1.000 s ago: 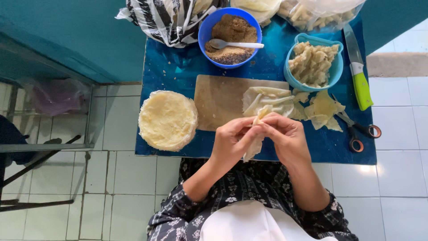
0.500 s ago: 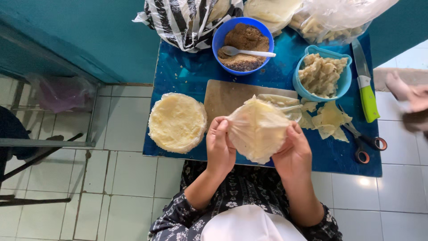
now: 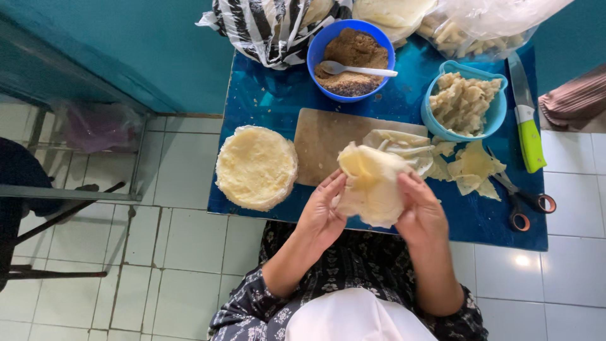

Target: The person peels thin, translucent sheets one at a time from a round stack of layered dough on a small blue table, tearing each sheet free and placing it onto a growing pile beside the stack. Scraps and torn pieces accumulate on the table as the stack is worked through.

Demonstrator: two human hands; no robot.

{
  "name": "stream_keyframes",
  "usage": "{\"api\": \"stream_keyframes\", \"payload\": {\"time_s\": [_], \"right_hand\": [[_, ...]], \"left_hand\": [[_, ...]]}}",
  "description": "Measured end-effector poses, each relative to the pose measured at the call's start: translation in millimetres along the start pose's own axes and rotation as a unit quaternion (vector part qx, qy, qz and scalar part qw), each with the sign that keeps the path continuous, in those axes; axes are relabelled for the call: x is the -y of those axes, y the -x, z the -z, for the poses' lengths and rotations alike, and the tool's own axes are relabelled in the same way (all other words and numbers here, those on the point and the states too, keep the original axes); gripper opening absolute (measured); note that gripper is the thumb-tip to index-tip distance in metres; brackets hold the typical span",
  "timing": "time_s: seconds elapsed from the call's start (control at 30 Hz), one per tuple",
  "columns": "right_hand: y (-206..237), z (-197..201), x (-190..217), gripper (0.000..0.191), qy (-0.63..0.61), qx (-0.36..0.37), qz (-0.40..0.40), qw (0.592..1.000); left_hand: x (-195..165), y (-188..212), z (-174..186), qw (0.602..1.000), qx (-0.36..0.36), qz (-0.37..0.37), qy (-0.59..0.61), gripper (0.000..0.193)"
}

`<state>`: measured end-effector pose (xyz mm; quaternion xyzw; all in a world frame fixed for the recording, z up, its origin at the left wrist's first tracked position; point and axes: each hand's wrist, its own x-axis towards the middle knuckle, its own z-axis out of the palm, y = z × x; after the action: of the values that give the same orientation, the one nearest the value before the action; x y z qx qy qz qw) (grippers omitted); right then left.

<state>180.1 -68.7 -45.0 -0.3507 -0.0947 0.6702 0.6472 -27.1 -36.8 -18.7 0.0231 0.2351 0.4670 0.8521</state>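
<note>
White floor tiles (image 3: 183,164) ran under a low blue table (image 3: 265,95) set against a teal wall (image 3: 126,44), and from the head camera I looked straight down on it. My left hand (image 3: 320,218) and my right hand (image 3: 421,215) were raised just in front of the table's near edge, both holding one thin pale wrapper sheet (image 3: 372,183) between them; my left fingers were curled against its left edge and my right fingers pressed along its right side, so each hand was closed lightly on the sheet, which sagged in soft folds above the table rather than lying on it. Just beyond it lay a wooden cutting board (image 3: 325,142) with a few more loose wrappers (image 3: 398,144) on its right end. To the left of the board sat a round stack of wrappers (image 3: 255,165). Behind the board stood a blue bowl (image 3: 315,50) of brown crumbly filling (image 3: 353,53) with a spoon (image 3: 356,68) resting in it. To the right was a light blue container (image 3: 495,117) heaped with pale pieces, with wrapper scraps (image 3: 473,167) in front of it. Scissors (image 3: 524,202) lay near the right corner, and a green-handled knife (image 3: 527,120) lay along the right edge. A striped plastic bag (image 3: 265,25) and a clear bag (image 3: 480,22) sat at the back
</note>
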Motion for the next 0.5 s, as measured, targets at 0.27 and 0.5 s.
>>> {"api": "stream_keyframes", "payload": {"time_s": [0.27, 0.5], "right_hand": [[36, 17, 71, 0.036, -0.033, -0.076, 0.182, 0.98], [6, -47, 70, 0.013, 0.518, -0.044, 0.524, 0.674]], "left_hand": [[-39, 62, 18, 0.998, 0.058, -0.04, 0.007, 0.033], [-81, 116, 2, 0.918, 0.048, -0.198, -0.34, 0.026]]}}
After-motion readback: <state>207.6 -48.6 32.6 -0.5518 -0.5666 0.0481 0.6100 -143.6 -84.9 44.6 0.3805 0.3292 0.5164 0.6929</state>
